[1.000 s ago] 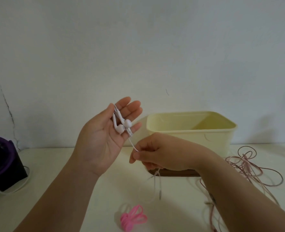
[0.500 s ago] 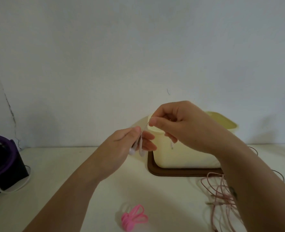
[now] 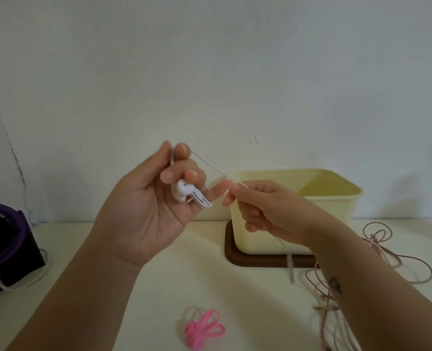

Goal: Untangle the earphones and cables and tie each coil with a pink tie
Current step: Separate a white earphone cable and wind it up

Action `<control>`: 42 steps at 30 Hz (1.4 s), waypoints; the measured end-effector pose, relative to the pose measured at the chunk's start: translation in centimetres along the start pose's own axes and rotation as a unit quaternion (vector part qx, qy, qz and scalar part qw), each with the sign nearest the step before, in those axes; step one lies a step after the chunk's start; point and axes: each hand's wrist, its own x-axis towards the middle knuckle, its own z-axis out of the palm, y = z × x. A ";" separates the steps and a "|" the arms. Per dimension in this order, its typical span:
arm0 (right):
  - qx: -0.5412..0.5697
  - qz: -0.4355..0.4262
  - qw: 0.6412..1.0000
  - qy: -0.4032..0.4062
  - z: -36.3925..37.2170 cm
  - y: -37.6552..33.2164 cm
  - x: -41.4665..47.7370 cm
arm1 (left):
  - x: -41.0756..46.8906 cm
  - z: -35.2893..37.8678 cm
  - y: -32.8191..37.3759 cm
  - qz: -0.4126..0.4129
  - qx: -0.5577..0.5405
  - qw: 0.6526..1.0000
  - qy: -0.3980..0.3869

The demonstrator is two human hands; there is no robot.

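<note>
My left hand grips white earbuds just left of the yellow box; right hand pinches their cord taut in front of it; pink ties lie nearer me

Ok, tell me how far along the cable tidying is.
Nothing looks tied yet. In hand: the left hand holds the white earbuds, the right hand pinches their cord taut. Left: the pink cable lies loose, and the pink ties sit unused.
</note>
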 end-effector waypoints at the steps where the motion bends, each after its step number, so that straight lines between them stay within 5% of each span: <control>1: -0.008 0.009 1.000 -0.016 0.0 0.3 0.1 | -0.1 0.0 0.2 0.011 -0.008 0.999 0.029; 7: -0.142 0.044 0.987 -0.053 1.1 0.8 0.1 | 0.6 -0.4 0.0 0.132 -0.154 0.956 0.211; 12: -0.361 0.051 0.929 -0.068 2.6 -0.4 -0.6 | 0.8 -1.6 -0.8 0.113 -0.079 0.952 0.274; 18: -0.407 -0.035 0.913 0.000 2.6 -3.4 -1.6 | 0.8 -1.9 -2.2 0.006 0.161 0.963 0.218; 22: -0.385 -0.107 0.914 0.072 2.0 -4.5 -2.1 | 0.3 -1.5 -3.2 -0.052 0.366 0.920 0.133; 27: -0.380 -0.137 0.906 0.128 1.6 -3.9 -1.7 | 0.1 -0.7 -3.6 -0.096 0.429 0.896 0.054; 34: -0.283 -0.130 0.938 0.150 1.0 -2.5 -0.7 | -0.2 0.5 -2.8 -0.095 0.282 0.955 0.010; 38: -0.204 -0.088 0.973 0.069 1.7 -1.4 -0.2 | -0.1 0.7 -2.1 -0.074 0.125 0.989 -0.007; 42: -0.190 -0.061 0.980 0.008 2.4 -1.3 -0.1 | -0.1 0.4 -1.7 -0.042 0.079 0.996 0.017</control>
